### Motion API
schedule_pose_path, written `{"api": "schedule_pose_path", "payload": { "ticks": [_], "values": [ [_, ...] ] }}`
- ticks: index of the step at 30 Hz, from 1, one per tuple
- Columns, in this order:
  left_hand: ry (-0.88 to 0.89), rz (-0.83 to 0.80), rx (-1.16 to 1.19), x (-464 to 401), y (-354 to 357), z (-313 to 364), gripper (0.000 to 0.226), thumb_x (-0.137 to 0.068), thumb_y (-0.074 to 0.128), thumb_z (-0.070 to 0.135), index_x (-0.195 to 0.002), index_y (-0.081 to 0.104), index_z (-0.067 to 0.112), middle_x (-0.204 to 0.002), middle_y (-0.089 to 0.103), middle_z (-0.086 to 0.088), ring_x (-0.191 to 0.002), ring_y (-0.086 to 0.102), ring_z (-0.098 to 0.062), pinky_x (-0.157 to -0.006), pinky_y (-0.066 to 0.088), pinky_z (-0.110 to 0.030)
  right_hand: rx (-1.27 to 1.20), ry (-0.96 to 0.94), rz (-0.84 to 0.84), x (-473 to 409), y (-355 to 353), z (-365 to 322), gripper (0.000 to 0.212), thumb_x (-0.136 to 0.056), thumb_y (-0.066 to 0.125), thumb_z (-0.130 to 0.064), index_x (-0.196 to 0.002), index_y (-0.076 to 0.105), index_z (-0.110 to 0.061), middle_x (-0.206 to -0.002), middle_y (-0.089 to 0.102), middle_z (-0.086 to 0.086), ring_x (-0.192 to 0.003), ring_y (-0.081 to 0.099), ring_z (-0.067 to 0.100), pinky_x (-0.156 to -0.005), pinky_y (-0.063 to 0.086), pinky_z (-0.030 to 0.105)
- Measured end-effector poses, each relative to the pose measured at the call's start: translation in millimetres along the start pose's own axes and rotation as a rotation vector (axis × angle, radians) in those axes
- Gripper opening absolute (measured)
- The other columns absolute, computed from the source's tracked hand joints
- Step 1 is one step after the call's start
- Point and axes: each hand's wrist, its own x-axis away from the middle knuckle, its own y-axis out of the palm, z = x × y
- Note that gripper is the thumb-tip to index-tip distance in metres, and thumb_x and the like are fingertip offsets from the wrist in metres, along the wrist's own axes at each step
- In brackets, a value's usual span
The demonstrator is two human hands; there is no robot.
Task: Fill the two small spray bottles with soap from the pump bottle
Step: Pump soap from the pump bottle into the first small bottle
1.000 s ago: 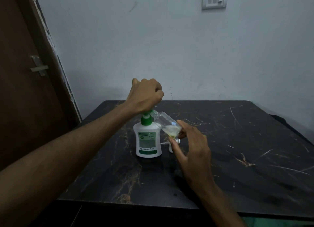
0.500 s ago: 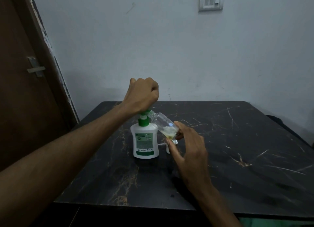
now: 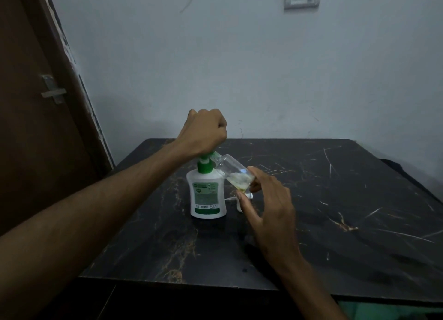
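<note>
Left hand [image 3: 203, 132] curled in fist on top of green pump [image 3: 205, 162] of soap bottle [image 3: 206, 195], mid table [image 3: 335, 199], pressing down. Right hand [image 3: 268, 209] pinches small clear bottle [image 3: 236, 174] by bottom end, tilted, mouth at spout. Little soap inside, so far from full. Best way: press slow, keep mouth tight at spout, hold bottle still, no drips. Count: one soap bottle, one clear bottle in hand, one white thing [image 3: 239, 205] behind right hand, maybe spray top or second bottle, cannot tell.
</note>
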Motion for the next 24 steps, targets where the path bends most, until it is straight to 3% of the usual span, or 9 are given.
{"api": "schedule_pose_path", "payload": {
  "ticks": [5, 9, 14, 18, 21, 24],
  "values": [
    [-0.024, -0.005, 0.021, -0.3, -5.3, 2.8, 0.018, -0.071, 0.041, 0.012, -0.053, 0.045, 0.015, -0.051, 0.042, -0.005, -0.05, 0.033, -0.02, -0.076, 0.043, -0.037, -0.007, 0.0, 0.003, -0.1, -0.9, -0.8, 0.051, -0.097, 0.061, -0.039, -0.142, 0.054, -0.017, -0.121, 0.066, -0.005, -0.105, 0.06, 0.006, -0.098, 0.041, 0.025],
    [-0.045, -0.048, 0.058, 1.5, -2.5, 3.8, 0.032, -0.075, 0.049, 0.002, -0.049, 0.037, 0.017, -0.047, 0.031, 0.004, -0.047, 0.028, -0.017, -0.053, 0.03, -0.028, 0.002, 0.005, -0.001, -0.5, -0.3, -0.3, 0.051, -0.097, 0.06, -0.039, -0.142, 0.056, -0.016, -0.12, 0.067, -0.004, -0.104, 0.061, 0.007, -0.097, 0.041, 0.024],
    [-0.038, -0.029, 0.014, 2.6, -8.2, 6.8, 0.041, -0.085, 0.051, 0.0, -0.05, 0.039, 0.018, -0.056, 0.055, -0.001, -0.046, 0.036, -0.013, -0.053, 0.033, -0.027, 0.012, 0.001, -0.006, -0.4, -1.2, -1.6, 0.051, -0.097, 0.06, -0.039, -0.142, 0.056, -0.015, -0.12, 0.067, -0.003, -0.105, 0.061, 0.008, -0.097, 0.04, 0.023],
    [-0.046, -0.017, 0.005, 0.9, -8.5, 9.7, 0.041, -0.083, 0.05, -0.002, -0.05, 0.036, 0.017, -0.071, 0.059, -0.007, -0.046, 0.034, -0.014, -0.051, 0.029, -0.026, 0.011, 0.002, 0.008, 0.0, -0.9, -0.9, 0.05, -0.097, 0.061, -0.039, -0.141, 0.057, -0.015, -0.119, 0.067, -0.005, -0.104, 0.06, 0.007, -0.097, 0.04, 0.024],
    [-0.072, -0.031, 0.025, 4.1, -3.1, 6.7, 0.042, -0.086, 0.049, -0.001, -0.052, 0.035, 0.019, -0.069, 0.058, -0.009, -0.047, 0.032, -0.013, -0.051, 0.028, -0.027, 0.012, -0.002, -0.003, 0.1, -0.6, -0.7, 0.05, -0.098, 0.061, -0.039, -0.142, 0.057, -0.015, -0.119, 0.066, -0.006, -0.104, 0.06, 0.007, -0.097, 0.042, 0.027],
    [-0.08, -0.026, 0.007, 4.6, -4.7, 5.5, 0.04, -0.085, 0.05, 0.001, -0.053, 0.034, 0.018, -0.047, 0.036, 0.002, -0.046, 0.032, -0.015, -0.051, 0.028, -0.027, 0.009, -0.003, -0.009, -0.1, -0.7, -0.2, 0.051, -0.097, 0.063, -0.037, -0.142, 0.057, -0.014, -0.118, 0.067, -0.004, -0.103, 0.061, 0.008, -0.098, 0.041, 0.025]
  ]
}}
